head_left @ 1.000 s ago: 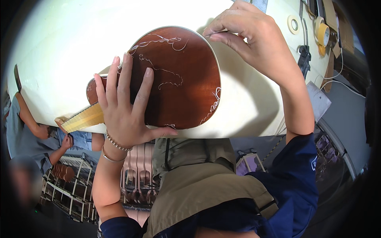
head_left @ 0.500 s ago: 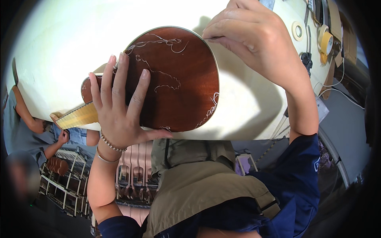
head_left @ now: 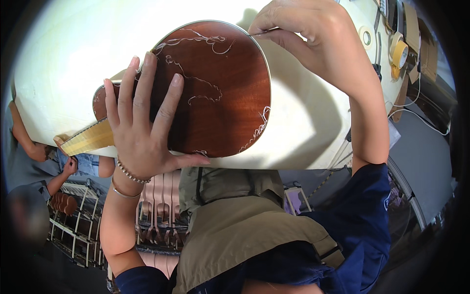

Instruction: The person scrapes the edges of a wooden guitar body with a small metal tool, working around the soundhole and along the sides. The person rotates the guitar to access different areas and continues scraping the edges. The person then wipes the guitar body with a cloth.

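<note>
A dark reddish-brown ukulele body (head_left: 220, 73) with a pale edge rests near the table's front edge. Its neck (head_left: 88, 139), covered with yellow tape, points to the lower left. Across the body's left part lies my left hand (head_left: 142, 132), flat, fingers spread and thumb along the near rim. My right hand (head_left: 308, 34) pinches a thin dark blade (head_left: 265, 32), whose tip meets the body's upper right edge. Curly white shavings (head_left: 196, 36) lie over the brown surface, with a bunch (head_left: 259, 130) at its lower right rim. My left palm hides the joint of neck and body.
The pale table (head_left: 303, 112) carries tape rolls (head_left: 365, 37) (head_left: 400, 54) and a white cable (head_left: 418, 93) at the right. At the left another person's hand (head_left: 71, 165) is close to the neck's end. Below stand racks (head_left: 78, 215) with wooden instrument parts.
The ukulele has shifted slightly toward the far side, and both my hands have moved with it. More of the blade shows beyond my right fingers. My left hand keeps its flat, spread pose.
</note>
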A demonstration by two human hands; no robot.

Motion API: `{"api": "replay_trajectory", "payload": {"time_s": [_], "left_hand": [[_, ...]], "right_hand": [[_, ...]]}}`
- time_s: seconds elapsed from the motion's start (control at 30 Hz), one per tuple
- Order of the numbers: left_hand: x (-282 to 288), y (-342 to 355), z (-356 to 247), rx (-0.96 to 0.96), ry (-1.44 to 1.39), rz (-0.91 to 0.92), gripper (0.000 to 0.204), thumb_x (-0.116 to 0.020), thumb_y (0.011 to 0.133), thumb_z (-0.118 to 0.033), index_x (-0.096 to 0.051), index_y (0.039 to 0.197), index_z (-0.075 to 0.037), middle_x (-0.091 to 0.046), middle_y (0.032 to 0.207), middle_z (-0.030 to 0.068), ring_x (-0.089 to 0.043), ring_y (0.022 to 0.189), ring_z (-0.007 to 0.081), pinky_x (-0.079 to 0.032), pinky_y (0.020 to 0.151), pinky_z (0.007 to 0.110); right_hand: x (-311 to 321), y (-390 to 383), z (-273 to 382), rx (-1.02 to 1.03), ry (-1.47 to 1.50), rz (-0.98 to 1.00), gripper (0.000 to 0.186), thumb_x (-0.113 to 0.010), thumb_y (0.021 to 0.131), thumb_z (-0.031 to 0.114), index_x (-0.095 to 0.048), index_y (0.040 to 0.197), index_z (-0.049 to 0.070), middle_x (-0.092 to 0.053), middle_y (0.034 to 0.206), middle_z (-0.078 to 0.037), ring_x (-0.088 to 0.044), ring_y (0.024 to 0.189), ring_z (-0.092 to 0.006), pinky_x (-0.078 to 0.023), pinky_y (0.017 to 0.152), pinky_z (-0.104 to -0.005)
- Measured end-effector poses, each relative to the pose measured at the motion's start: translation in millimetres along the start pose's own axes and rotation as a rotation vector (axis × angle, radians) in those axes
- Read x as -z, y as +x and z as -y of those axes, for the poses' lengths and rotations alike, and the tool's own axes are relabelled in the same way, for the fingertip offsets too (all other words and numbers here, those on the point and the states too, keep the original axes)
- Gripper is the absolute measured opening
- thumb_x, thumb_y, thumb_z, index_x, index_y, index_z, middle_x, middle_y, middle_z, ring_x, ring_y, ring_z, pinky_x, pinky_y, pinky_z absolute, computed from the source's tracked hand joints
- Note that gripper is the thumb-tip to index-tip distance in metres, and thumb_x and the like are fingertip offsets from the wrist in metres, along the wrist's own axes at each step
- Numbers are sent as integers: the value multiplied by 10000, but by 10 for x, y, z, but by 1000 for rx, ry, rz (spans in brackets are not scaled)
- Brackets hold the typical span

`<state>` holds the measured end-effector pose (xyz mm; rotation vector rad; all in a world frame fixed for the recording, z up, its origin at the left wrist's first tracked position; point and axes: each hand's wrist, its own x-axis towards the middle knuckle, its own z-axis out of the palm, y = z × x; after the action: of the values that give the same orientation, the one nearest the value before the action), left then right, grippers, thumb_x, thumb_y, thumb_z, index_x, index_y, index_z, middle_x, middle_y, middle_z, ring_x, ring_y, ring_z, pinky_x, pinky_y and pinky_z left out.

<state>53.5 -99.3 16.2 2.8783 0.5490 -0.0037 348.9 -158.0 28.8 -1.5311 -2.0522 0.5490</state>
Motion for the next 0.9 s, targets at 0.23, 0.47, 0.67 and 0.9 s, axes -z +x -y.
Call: {"api": "replay_trajectory", "payload": {"time_s": [0.23,0.47,0.67,0.9], "left_hand": [[-25,-3,-16,19,14,0,1205,-449,596,-955,-460,1435,-91,-369,1483,251,-335,1384,418,-160,1132,567],[-22,9,-55,14,12,3,1217,-443,591,-961,-453,1440,-89,-366,1483,255,-331,1385,420,-159,1133,573],[-14,22,-62,6,14,2,1214,-449,599,-955,-452,1439,-78,-356,1488,256,-326,1387,424,-154,1133,582],[-7,29,-84,1,4,4,1216,-455,599,-951,-446,1442,-74,-350,1493,256,-325,1388,422,-160,1129,582]], "right_hand": [[-87,-424,234,-151,-111,6,271,-766,602,-36,-729,849,69,-689,787,-24,-541,701,-177,-468,594,-293],[-44,-460,132,-147,-66,61,205,-765,666,-2,-730,851,78,-694,797,-24,-533,691,-170,-450,582,-291],[39,-235,-42,-41,107,39,171,-726,717,46,-699,881,86,-697,821,-25,-565,687,-198,-466,657,-300],[18,-156,-77,-54,93,24,166,-726,701,16,-696,852,79,-692,817,-22,-553,681,-203,-469,640,-305]]}}
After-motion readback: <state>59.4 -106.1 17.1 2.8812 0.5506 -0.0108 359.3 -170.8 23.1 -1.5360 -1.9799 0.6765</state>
